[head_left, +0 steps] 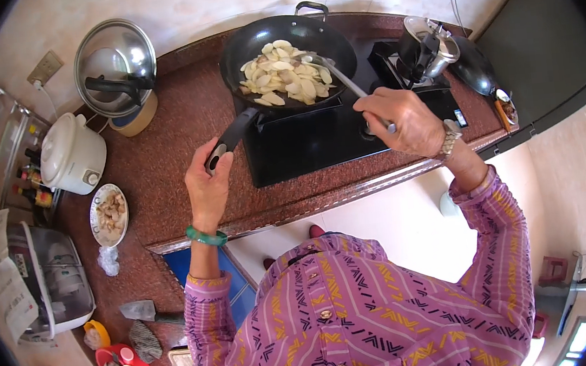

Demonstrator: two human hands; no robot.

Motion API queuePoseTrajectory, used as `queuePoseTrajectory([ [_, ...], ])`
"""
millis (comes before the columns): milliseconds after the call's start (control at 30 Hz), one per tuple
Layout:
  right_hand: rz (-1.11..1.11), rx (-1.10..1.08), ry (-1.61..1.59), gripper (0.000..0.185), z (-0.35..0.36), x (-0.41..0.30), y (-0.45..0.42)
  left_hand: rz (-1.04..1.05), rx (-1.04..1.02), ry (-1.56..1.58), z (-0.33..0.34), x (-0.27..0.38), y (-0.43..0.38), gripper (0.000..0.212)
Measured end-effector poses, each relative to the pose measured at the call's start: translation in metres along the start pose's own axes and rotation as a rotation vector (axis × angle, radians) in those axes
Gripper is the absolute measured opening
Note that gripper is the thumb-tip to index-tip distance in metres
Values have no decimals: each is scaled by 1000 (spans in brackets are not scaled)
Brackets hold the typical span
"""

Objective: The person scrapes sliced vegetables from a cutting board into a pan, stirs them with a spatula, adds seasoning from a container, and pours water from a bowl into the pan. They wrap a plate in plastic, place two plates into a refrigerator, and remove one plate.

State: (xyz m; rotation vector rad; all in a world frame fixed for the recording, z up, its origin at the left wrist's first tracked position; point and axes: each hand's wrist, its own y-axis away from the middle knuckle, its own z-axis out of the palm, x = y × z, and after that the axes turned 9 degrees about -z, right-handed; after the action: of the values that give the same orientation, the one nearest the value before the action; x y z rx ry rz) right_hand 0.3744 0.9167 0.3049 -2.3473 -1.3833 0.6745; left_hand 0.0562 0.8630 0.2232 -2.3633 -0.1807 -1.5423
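My left hand (209,183) grips the black handle (235,133) of a dark wok (286,27), a green bangle at its wrist. Pale sliced pieces (291,77) lie in the wok, with a few brownish bits, perhaps meat, among them. In my right hand (403,119) is a metal spatula (344,80), its head down among the slices at their right side. The wok sits over the black glass gas hob (300,150), and the burner below it is hidden.
On the right burner stands a metal pot (426,53), with a dark wok lid or pan (474,67) beyond it. To the left are a rice cooker (72,154), a propped glass lid (115,68) and a bowl of meat pieces (109,215). A cleaver (138,310) lies near the counter's edge.
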Motion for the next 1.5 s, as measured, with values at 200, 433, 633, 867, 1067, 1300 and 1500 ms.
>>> queuePoseTrajectory([
  [200,48,-51,-13,18,11,-18,3,25,4,-16,11,10,-11,30],
  [433,136,25,-47,18,32,-72,-27,-8,-36,6,-38,-17,15,32],
  [633,-3,-74,15,19,51,-49,11,38,67,5,-25,-11,37,36],
  [867,-118,-176,-24,30,-5,-34,56,-284,396,238,-27,-34,145,31],
  [1067,-45,28,74,28,59,37,54,-482,617,371,-4,-70,231,11],
  [1300,633,515,-481,55,38,11,185,-363,734,304,-11,-59,284,8],
  [1500,984,316,-892,23,138,-15,233,-378,1139,425,-66,-55,382,7],
])
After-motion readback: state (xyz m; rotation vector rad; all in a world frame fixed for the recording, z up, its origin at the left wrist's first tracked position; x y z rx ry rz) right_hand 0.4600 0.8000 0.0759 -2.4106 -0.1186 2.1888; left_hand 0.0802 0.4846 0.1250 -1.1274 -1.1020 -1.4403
